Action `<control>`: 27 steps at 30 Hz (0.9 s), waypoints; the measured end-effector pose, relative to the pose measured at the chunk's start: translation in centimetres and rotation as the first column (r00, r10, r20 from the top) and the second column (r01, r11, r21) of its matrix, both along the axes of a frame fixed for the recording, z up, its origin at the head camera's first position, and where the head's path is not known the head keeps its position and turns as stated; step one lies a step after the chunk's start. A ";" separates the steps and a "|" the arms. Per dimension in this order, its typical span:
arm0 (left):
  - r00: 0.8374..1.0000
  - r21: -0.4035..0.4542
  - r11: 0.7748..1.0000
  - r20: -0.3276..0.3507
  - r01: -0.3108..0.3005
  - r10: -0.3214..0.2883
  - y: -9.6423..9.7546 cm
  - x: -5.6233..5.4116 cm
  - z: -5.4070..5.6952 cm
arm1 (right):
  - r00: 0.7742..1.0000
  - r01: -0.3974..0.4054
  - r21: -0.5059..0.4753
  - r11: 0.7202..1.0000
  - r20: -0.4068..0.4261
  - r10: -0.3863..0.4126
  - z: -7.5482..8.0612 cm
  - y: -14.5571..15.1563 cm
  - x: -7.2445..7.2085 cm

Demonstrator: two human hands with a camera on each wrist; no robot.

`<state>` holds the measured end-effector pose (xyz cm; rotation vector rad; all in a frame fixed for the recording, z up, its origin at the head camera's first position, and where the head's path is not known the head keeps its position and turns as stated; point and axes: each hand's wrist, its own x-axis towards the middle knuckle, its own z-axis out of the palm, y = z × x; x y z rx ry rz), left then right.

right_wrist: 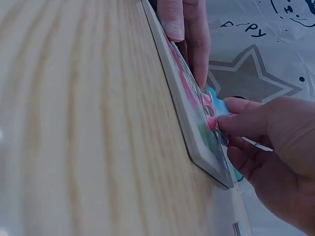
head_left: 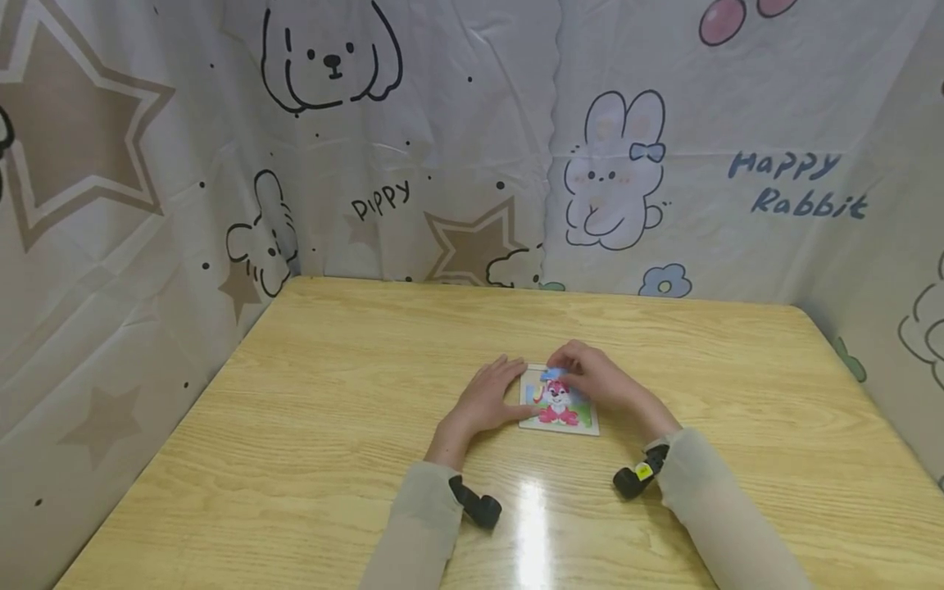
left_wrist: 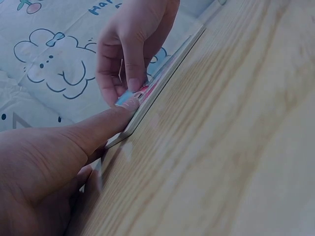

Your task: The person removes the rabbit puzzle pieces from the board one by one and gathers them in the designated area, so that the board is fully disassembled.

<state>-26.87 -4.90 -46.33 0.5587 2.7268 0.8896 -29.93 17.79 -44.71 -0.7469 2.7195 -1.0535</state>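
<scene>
A small square picture puzzle [head_left: 562, 430] with a pale border lies on the table; it shows a pink and white cartoon animal. My left hand [head_left: 484, 396] rests at the puzzle's left side, fingers stretched along the edge and the straight thumb pressing on the picture. Over the upper part, my right hand [head_left: 599, 380] pinches a blue and pink puzzle piece [right_wrist: 212, 104] between thumb and fingers. That piece stands tilted up from the board in the right wrist view. Pale areas show at the picture's upper left. Whether the piece touches the board is hard to tell.
The light wooden table [head_left: 310, 410] spreads around the puzzle. A printed cloth [head_left: 457, 123] with cartoon animals and stars hangs behind it and along the sides. Black wrist cameras [head_left: 483, 510] sit at both cuffs.
</scene>
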 end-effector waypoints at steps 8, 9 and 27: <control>1.000 0.003 1.000 0.004 -0.008 0.008 0.1 0.1 0.2 | 0.999 -0.032 -0.059 0.998 -0.019 0.031 -0.1 0.6 0.1; 1.000 0.004 1.000 0.005 -0.008 0.008 0.1 0.1 0.2 | 0.999 -0.034 -0.062 0.997 -0.020 0.033 0.0 0.6 0.1; 1.000 0.000 1.000 -0.002 -0.003 0.003 0.0 0.1 0.3 | 0.995 0.090 -0.116 0.989 0.045 -0.086 0.0 1.2 0.6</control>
